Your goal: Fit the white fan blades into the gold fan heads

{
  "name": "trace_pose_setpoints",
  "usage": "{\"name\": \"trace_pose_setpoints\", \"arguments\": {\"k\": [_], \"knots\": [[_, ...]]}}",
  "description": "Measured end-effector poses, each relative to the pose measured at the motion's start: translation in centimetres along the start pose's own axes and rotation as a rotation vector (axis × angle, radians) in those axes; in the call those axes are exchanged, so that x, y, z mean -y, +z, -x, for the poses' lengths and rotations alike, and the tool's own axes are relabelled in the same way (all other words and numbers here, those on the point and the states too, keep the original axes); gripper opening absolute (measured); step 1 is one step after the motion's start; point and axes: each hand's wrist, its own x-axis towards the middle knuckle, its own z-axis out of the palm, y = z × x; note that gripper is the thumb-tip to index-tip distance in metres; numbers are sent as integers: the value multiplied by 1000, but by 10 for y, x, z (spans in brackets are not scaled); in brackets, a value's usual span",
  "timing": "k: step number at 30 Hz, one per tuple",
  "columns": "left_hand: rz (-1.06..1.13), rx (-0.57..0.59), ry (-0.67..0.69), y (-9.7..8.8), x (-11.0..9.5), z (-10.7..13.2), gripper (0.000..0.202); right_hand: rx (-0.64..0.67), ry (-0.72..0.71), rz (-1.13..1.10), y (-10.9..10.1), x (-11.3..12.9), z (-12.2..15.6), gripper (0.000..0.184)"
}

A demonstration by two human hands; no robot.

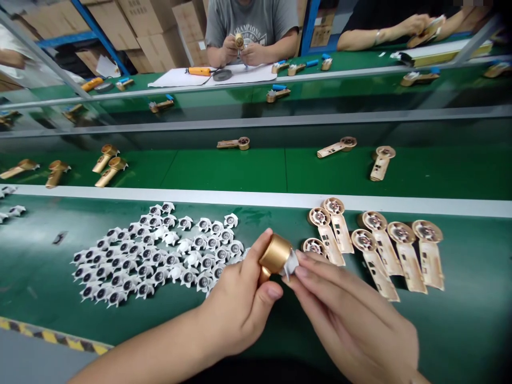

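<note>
My left hand (244,293) is closed around a gold fan housing (277,253), its round head tipped toward my right. Between the fingertips of my right hand (344,304) is a white fan blade (292,265), held against the open end of that round head. I cannot tell how deep the blade sits inside. Many more white fan blades (144,250) lie spread on the green table to the left. Several gold housing halves (402,250) rest in a group to the right, round ends away from me.
A green conveyor belt (224,170) runs behind a white strip (256,197), carrying several gold housings (111,170). Metal rails (256,120) stand beyond it. Across the line, a person in a grey shirt (252,26) holds a small part; another person's arm (388,34) shows at right.
</note>
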Motion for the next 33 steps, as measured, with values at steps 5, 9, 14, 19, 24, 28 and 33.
{"name": "trace_pose_setpoints", "arguments": {"k": [5,9,14,19,24,28,33], "knots": [[60,171,-106,-14,-8,0,55,90,-127,-14,1,-8,7,41],[96,224,-156,-13,-14,5,49,104,-132,-51,5,-10,7,45],[149,32,-252,-43,-1,-6,45,70,-42,-38,20,-9,-3,41],[-703,-288,-389,-148,68,-72,53,336,105,105,51,-14,6,25],[-1058,-352,-557,-209,139,-111,60,502,230,207,73,-17,19,27],[-1095,-413,-495,-210,147,-116,81,489,265,214,80,-18,19,32],[-1091,-356,-310,-191,142,-171,68,520,251,158,86,-21,20,30]]}}
